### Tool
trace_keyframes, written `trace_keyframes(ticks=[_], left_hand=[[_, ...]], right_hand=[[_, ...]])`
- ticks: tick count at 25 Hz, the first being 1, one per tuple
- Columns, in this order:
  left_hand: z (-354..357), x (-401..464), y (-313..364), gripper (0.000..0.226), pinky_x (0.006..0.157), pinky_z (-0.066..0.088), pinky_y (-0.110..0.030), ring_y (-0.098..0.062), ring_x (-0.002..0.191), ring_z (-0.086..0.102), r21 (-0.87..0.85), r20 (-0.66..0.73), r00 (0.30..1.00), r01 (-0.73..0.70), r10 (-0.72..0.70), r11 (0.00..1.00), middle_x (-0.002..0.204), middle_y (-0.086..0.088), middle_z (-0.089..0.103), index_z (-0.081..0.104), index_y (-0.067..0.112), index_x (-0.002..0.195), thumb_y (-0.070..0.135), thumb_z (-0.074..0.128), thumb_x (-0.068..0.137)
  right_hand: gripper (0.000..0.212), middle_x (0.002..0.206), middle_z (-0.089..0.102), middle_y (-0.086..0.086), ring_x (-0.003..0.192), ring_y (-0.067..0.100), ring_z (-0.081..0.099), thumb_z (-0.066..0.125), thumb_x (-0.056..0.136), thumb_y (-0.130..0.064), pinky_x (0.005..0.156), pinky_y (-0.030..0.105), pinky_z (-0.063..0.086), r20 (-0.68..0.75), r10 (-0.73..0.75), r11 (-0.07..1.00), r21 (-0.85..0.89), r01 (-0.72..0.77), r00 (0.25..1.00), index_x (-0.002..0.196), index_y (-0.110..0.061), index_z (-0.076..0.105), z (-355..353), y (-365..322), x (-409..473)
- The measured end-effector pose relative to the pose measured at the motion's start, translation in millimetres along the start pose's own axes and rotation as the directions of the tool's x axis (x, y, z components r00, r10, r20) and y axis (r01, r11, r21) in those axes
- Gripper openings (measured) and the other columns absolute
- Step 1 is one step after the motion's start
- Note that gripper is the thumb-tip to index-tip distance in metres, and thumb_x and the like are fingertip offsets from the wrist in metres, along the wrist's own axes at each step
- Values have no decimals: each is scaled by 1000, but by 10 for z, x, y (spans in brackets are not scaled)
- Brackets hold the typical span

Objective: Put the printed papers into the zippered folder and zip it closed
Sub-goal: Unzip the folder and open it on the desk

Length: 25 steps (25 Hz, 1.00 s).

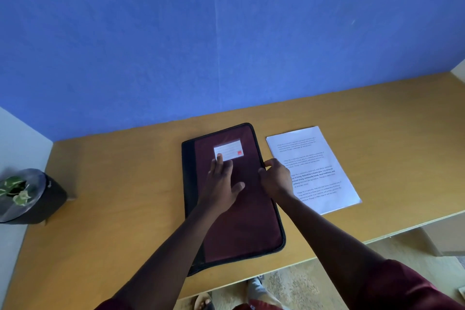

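blue wall behind, a wooden desk (125, 209) below me. the zippered folder (241, 209) lies flat and closed, its long axis running away from me, slightly tilted. my left hand (221, 184) presses flat on the cover, fingers straight, tips reaching the label (230, 150). my right hand (275, 176) is at the folder's right edge, fingers curled there, pinching what i judge is the zipper pull, though it's too small to see. the printed papers (317, 158) lie just right of that hand, so the right is nearer them. i'd unzip first.
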<state>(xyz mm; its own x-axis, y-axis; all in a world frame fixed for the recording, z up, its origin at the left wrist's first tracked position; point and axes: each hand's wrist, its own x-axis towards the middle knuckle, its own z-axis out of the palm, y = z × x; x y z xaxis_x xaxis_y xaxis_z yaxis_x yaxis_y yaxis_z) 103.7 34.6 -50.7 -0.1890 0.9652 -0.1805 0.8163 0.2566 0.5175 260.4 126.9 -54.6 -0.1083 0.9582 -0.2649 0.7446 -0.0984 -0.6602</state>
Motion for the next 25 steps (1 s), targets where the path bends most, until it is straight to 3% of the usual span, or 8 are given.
trace_keyframes(ticks=[3,6,13,20,25], left_hand=[[-153,32,184,75,115,28,-50,-26,153,-8,-20,-38,998,-40,40,999,166,-9,-11,14,17,156,54,44,99],[-295,19,357,73,118,26,-49,-21,153,-9,-68,-67,995,-78,73,995,166,-6,-11,13,19,157,54,41,99],[-613,-154,377,64,118,28,-47,-21,153,-6,-138,-155,982,-126,104,982,166,-9,-9,18,18,157,46,39,103],[-935,-330,270,60,119,26,-41,-21,153,-7,-175,-224,971,-124,83,977,166,-9,-8,22,22,156,31,47,102],[-1270,-465,258,52,117,28,-39,-20,153,0,-69,-238,970,-66,48,995,166,-11,3,31,11,148,17,43,98]], right_hand=[[18,93,72,5,90,25,65,59,88,-29,71,30,47,-16,-41,998,46,41,999,100,-17,66,-110,-177,27],[11,79,68,-4,79,18,63,60,88,-31,65,28,43,-16,-107,988,112,108,994,85,-21,64,-172,-358,-24],[26,50,58,-6,41,11,51,59,91,-33,44,27,44,41,-190,928,334,166,981,72,-16,62,-219,-752,-214],[25,48,57,-2,40,13,51,57,94,-25,42,22,41,55,-324,850,455,266,944,79,-7,64,-107,-1128,-429],[23,66,66,8,55,17,58,55,96,-22,50,32,48,72,-388,821,480,309,919,85,-4,64,55,-1371,-552]])
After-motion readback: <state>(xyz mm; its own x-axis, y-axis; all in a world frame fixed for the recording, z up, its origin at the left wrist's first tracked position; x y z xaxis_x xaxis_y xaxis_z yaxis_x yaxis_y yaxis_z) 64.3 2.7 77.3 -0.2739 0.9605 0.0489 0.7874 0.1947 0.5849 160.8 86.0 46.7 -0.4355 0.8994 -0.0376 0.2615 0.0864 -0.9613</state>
